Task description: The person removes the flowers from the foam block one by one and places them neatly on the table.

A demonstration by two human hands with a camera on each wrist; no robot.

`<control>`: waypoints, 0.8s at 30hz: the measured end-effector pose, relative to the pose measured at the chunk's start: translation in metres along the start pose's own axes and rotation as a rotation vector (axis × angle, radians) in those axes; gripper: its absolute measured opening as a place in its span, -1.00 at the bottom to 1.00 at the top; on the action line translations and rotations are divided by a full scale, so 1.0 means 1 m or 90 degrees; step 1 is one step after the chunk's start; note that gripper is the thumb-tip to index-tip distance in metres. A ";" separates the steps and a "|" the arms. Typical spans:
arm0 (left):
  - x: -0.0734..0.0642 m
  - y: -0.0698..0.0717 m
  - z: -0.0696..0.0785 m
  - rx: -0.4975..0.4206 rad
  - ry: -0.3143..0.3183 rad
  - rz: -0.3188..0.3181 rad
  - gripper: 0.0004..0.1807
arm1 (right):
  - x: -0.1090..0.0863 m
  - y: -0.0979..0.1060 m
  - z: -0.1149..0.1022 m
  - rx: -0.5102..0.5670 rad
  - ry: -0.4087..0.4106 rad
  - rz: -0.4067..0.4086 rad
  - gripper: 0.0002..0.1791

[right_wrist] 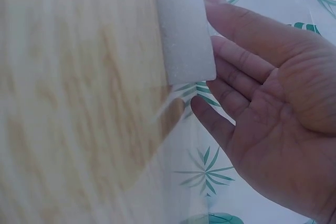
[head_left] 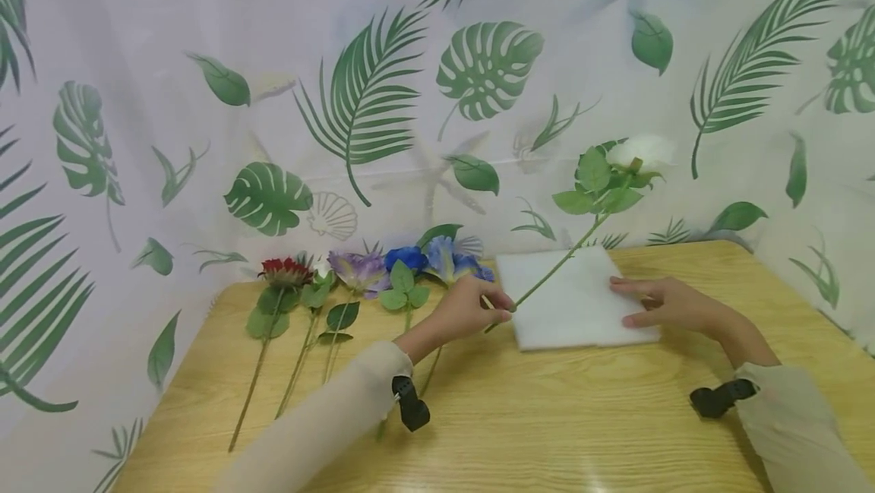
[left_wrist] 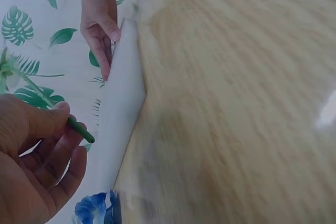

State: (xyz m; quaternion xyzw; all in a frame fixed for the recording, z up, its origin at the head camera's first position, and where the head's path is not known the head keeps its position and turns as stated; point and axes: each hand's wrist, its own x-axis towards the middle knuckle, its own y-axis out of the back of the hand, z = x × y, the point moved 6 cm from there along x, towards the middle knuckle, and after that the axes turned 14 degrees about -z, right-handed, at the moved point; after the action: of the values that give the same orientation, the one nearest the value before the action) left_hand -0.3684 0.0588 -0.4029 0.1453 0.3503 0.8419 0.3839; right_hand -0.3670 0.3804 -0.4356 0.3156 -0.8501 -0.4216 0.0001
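My left hand (head_left: 472, 307) pinches the lower stem of a white rose (head_left: 642, 155) between thumb and fingers. The green stem (head_left: 557, 265) slants up to the right, above a white foam sheet (head_left: 567, 303) lying on the table. In the left wrist view, the cut stem end (left_wrist: 83, 130) sticks out past my fingertips. My right hand (head_left: 677, 307) is at the sheet's right edge, fingers extended and thumb apart. From the right wrist, that hand (right_wrist: 283, 93) appears beside the sheet's end (right_wrist: 186, 35); whether it touches is hard to tell.
On the wooden table (head_left: 547, 417), to the left, lie a red flower (head_left: 285, 273), a purple flower (head_left: 358, 273), a blue rose (head_left: 405, 259) and a light blue flower (head_left: 447, 259). A leaf-patterned cloth (head_left: 383, 113) hangs behind.
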 end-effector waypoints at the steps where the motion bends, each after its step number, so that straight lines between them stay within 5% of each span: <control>1: -0.004 0.000 -0.001 -0.003 -0.001 -0.001 -0.87 | 0.000 0.000 0.000 -0.001 0.000 0.000 -0.23; 10: -0.038 -0.001 -0.012 -0.051 0.037 -0.006 -0.90 | 0.001 -0.001 0.002 -0.019 -0.008 0.007 -0.23; 24: -0.077 0.003 -0.026 -0.024 0.070 -0.015 -0.88 | 0.001 0.000 0.000 -0.027 -0.016 0.008 -0.22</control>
State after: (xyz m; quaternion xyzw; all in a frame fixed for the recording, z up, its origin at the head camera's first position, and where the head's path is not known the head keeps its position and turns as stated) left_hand -0.3327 -0.0130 -0.4173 0.0872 0.3565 0.8507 0.3764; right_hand -0.3677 0.3797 -0.4363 0.3045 -0.8430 -0.4434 -0.0012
